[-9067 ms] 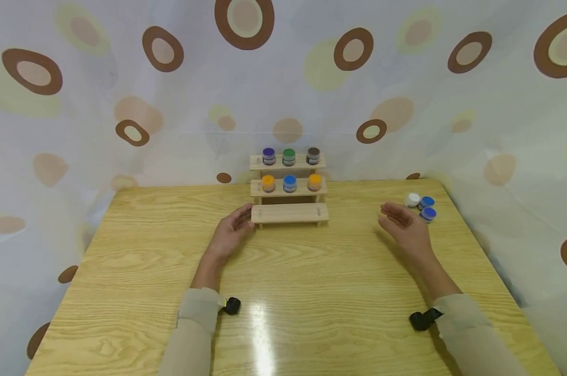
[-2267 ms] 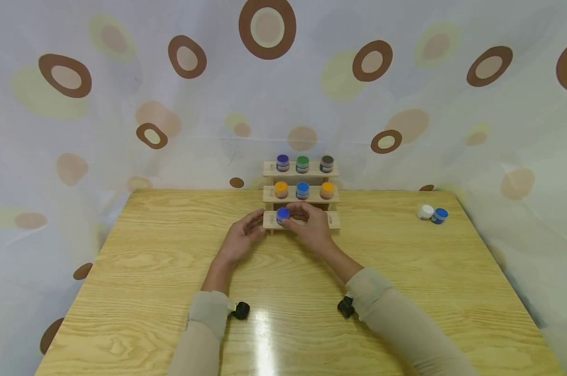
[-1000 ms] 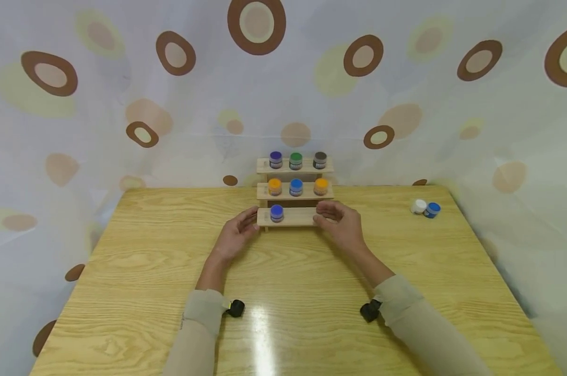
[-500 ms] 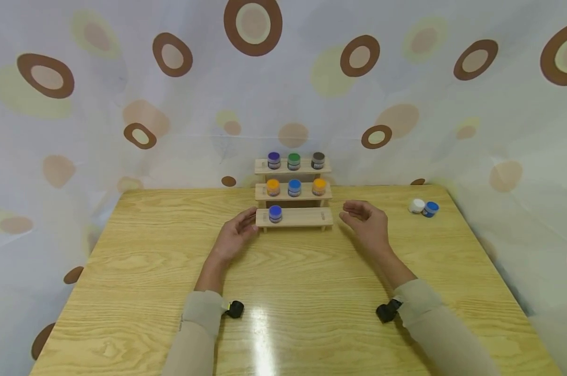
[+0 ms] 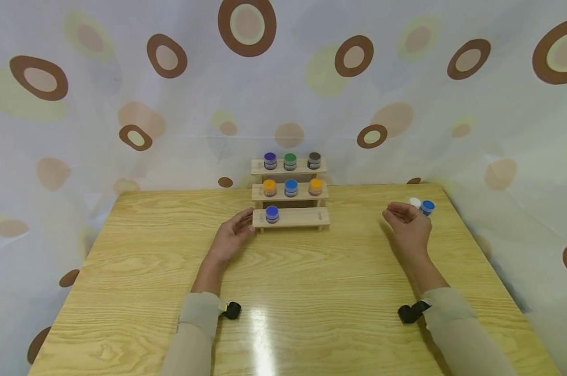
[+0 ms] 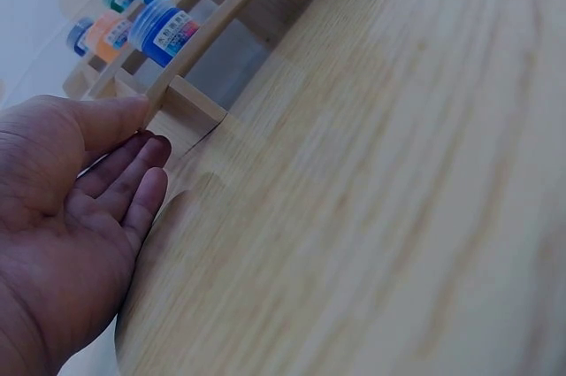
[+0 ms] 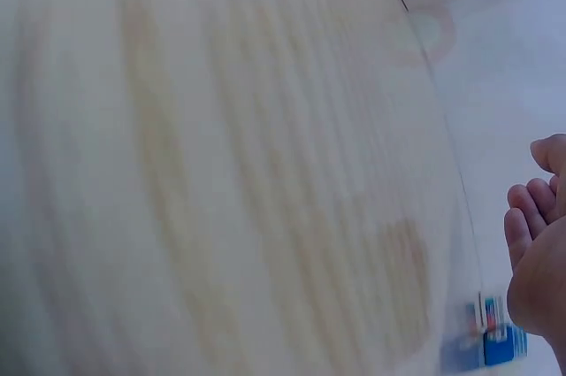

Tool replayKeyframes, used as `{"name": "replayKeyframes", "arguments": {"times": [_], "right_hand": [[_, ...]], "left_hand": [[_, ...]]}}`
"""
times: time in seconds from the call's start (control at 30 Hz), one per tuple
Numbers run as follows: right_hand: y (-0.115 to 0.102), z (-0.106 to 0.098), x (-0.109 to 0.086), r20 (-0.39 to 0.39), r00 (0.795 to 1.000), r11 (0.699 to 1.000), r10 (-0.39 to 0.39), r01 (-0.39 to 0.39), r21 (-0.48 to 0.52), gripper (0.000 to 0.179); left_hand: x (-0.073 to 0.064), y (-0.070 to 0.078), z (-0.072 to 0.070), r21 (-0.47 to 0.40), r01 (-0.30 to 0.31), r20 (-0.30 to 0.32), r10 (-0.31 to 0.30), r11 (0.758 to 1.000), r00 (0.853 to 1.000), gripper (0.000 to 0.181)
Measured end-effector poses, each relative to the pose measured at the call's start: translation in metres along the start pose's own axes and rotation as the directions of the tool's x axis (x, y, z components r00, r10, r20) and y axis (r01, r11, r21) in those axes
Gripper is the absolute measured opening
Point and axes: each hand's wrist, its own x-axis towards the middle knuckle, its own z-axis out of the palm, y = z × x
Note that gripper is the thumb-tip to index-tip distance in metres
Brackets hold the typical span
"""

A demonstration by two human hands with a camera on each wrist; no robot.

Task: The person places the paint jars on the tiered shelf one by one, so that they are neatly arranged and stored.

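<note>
A three-tier wooden display rack [image 5: 291, 218] stands at the back of the table. On its bottom step, at the left, sits a purple-blue-lidded paint jar [image 5: 272, 214]. My left hand [image 5: 228, 241] touches the rack's left end, its thumb [image 6: 115, 121] at the step's edge and its fingers relaxed. Far to the right, my right hand [image 5: 411, 230] holds nothing, its fingers loosely bent. Just beyond it are a white-lidded jar [image 5: 414, 202], partly hidden by the hand, and a blue-lidded jar [image 5: 426, 208].
The middle step bears an orange jar [image 5: 269, 188], a blue jar [image 5: 291, 188] and another orange jar [image 5: 315, 186]. Above them stand a purple jar [image 5: 270, 161], a green jar [image 5: 290, 162] and a dark brown jar [image 5: 314, 161]. A patterned curtain [image 5: 185, 115] hangs behind the table [image 5: 311, 292].
The purple-blue jar went from the right-hand group to the bottom step's left end, where my right hand released it. That hand then moved right to the remaining two jars. The left hand stayed.
</note>
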Motion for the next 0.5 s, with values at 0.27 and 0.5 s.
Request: {"name": "replayKeyframes", "arguments": {"times": [0.27,0.5], "right_hand": [[0.033,-0.034,0.020,-0.177,0.981,0.994,0.083,-0.069,0.086,0.034],[0.042,-0.065,0.029,-0.354,0.930,0.984,0.104,-0.149,-0.100,0.029]], "left_hand": [[-0.002,0.000,-0.002,-0.005,0.016,-0.012,-0.016,1.000,1.000,0.057],[-0.001,0.000,-0.001,-0.007,0.001,0.003,-0.001,1.000,1.000,0.058]]}}
